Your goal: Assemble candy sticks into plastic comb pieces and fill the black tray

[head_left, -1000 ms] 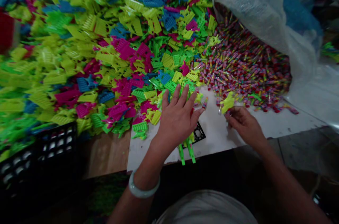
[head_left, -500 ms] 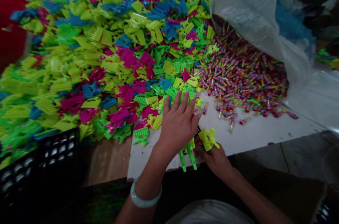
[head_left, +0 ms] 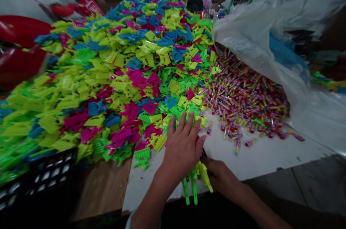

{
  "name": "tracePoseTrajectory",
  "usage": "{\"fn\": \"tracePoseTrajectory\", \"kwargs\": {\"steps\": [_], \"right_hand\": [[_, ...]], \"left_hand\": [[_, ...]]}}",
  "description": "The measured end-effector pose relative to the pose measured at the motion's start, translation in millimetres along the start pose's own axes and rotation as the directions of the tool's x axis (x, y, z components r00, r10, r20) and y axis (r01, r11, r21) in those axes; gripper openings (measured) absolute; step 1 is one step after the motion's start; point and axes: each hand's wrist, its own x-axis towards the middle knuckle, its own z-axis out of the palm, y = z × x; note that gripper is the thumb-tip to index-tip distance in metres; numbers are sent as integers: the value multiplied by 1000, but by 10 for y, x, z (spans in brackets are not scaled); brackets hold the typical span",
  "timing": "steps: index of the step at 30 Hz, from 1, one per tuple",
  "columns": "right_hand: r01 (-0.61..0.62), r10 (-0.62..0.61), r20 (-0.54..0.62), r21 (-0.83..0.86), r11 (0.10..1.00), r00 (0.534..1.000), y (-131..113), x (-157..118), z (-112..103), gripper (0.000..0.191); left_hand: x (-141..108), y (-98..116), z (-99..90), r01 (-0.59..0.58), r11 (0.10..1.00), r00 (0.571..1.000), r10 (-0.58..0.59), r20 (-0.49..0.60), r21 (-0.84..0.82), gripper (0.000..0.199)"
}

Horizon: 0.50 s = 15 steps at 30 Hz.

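Observation:
My left hand (head_left: 183, 146) lies palm down with its fingers spread, over the near edge of the pile and above several green plastic pieces (head_left: 193, 185). These jut out below my palm toward the table edge. My right hand (head_left: 223, 176) is beside them, its fingers closed around a yellow plastic piece (head_left: 204, 176) lined up with the green ones. The right fingertips are partly hidden. Part of a dark object (head_left: 203, 153) shows between my hands; I cannot make out its kind. A ribbed green piece (head_left: 142, 157) lies on the white sheet (head_left: 238, 166), left of my left hand.
A large heap of ribbed yellow, green, blue and pink plastic pieces (head_left: 121, 77) covers the left and middle. Small pink-wrapped tubes (head_left: 248, 95) spill from a clear plastic bag (head_left: 243, 23) at right. A black crate (head_left: 54, 171) stands front left. People are in the background.
My view has tilted up, showing more of the room. The yellow piece, earlier held out sideways in my right hand, is now turned alongside the green pieces. My left hand stays spread.

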Motion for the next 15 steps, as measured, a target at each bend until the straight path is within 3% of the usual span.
{"fn": "tracePoseTrajectory", "kwargs": {"steps": [4,9,15], "right_hand": [[70,-58,125,-97,993,990,-45,43,-81,25],[64,-56,32,-387,920,998,69,38,210,22],[61,-66,7,-503,862,998,174,33,420,29]], "left_hand": [[-17,-10,2,2,1000,1000,-1,25,-20,45],[-11,-23,12,13,999,1000,-13,6,-37,45],[-5,-28,10,10,998,999,-12,-32,-55,43]]}}
